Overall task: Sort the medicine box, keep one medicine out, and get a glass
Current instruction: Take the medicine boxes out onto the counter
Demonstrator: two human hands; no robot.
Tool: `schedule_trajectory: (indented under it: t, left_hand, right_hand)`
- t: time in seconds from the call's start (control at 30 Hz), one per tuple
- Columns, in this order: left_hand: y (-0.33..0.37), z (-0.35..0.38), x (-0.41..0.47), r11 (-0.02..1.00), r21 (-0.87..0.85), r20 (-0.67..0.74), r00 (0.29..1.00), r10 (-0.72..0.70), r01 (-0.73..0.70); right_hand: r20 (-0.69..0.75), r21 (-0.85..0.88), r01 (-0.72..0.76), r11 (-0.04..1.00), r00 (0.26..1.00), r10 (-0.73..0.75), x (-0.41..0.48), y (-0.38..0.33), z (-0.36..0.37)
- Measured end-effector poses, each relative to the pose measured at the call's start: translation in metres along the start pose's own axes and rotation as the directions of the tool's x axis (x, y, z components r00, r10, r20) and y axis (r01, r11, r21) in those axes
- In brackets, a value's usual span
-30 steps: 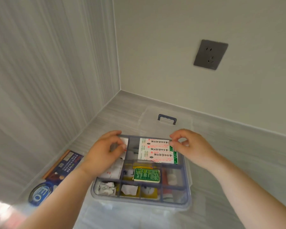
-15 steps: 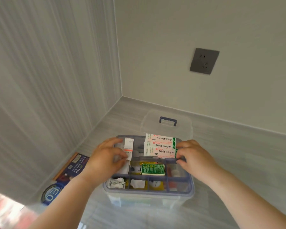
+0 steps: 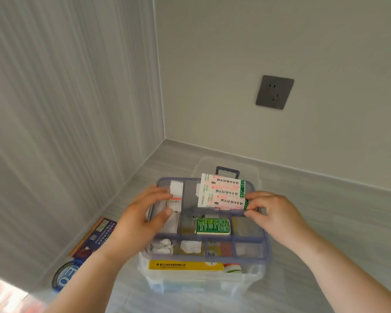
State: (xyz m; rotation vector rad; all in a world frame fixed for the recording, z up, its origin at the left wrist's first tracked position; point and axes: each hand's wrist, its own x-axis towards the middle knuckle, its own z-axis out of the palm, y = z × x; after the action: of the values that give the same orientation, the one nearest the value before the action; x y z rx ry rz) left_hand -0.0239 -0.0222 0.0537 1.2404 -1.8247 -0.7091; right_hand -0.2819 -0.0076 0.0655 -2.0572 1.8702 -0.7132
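The clear medicine box [image 3: 199, 282] stands on the grey counter in the corner. Its blue-grey divider tray [image 3: 212, 260] sits raised above the base, so a yellow medicine carton [image 3: 178, 265] shows underneath. My left hand [image 3: 140, 215] grips the tray's left side beside a white packet [image 3: 175, 197]. My right hand [image 3: 278, 213] pinches the tray's right side next to the stacked white, pink and green medicine cartons [image 3: 222, 193]. A small green box [image 3: 212, 225] lies in a middle compartment. No glass is in view.
The box's clear lid with a blue handle [image 3: 227, 171] lies behind it against the back wall. A dark blue carton [image 3: 88, 242] lies flat on the counter at the left wall. A grey wall socket [image 3: 274, 91] is above to the right.
Both hands have closed on the tray's sides and raised it out of the box base; the yellow carton below has come into sight.
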Motion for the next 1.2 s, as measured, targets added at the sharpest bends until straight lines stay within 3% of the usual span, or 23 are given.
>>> schedule_trajectory:
  t: [0.1, 0.23, 0.33, 0.47, 0.67, 0.87, 1.2]
  left_hand:
    - [0.015, 0.001, 0.006, 0.995, -0.07, -0.104, 0.993, 0.06, -0.067]
    - [0.028, 0.021, 0.012, 0.994, -0.034, -0.2, 0.975, 0.097, -0.105]
    - [0.036, 0.051, 0.009, 0.99, 0.026, -0.026, 0.99, 0.137, -0.136]
    - [0.045, 0.097, 0.003, 0.956, 0.117, 0.185, 0.952, 0.243, -0.267]
    - [0.043, 0.145, 0.004, 0.917, 0.267, 0.405, 0.898, 0.173, -0.297]
    - [0.034, 0.156, 0.008, 0.875, 0.34, 0.44, 0.88, 0.177, -0.346]
    - [0.037, 0.157, 0.009, 0.915, 0.25, 0.417, 0.888, 0.194, -0.318]
  right_hand:
    - [-0.082, 0.034, -0.023, 0.999, 0.996, 0.026, 0.004, 0.007, -0.016]
    - [-0.189, 0.039, -0.126, 0.991, 0.973, 0.131, -0.003, 0.036, -0.042]
    - [-0.241, 0.069, -0.252, 0.965, 0.935, 0.261, -0.016, 0.067, -0.055]
    - [-0.273, 0.077, -0.373, 0.925, 0.884, 0.379, -0.033, 0.107, -0.063]
    - [-0.272, 0.048, -0.53, 0.847, 0.809, 0.522, -0.042, 0.158, -0.054]
    - [-0.24, -0.048, -0.624, 0.78, 0.765, 0.597, -0.048, 0.203, -0.047]
    - [-0.16, -0.123, -0.672, 0.73, 0.739, 0.654, -0.03, 0.224, -0.041]
